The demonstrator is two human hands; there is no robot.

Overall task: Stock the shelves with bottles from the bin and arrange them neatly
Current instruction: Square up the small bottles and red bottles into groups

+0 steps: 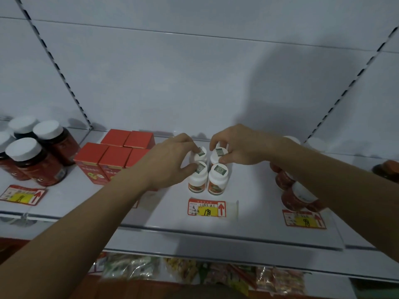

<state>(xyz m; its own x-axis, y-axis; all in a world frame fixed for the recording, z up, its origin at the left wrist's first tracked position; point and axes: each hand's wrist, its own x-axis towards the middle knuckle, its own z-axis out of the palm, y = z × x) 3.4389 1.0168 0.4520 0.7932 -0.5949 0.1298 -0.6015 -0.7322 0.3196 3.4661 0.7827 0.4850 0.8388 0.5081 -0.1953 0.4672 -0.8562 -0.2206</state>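
Note:
Several small white bottles with red labels stand in a tight block on the white shelf [248, 216], above a yellow price tag [206, 209]. The front right bottle [218, 180] stands free. My left hand [170, 162] reaches in from the left; its thumb and fingers curl round the caps of the front left bottle [197, 182] and the rear left bottle [199, 155]. My right hand [239, 145] comes from the right and pinches the cap of the rear right bottle [219, 153]. The bin is out of view.
Red boxes [116, 156] stand just left of the white bottles, dark red jars with white lids [34, 160] further left. More red jars [295, 190] sit under my right forearm. Bagged goods [194, 270] lie on the shelf below. Slotted uprights [64, 80] frame the bay.

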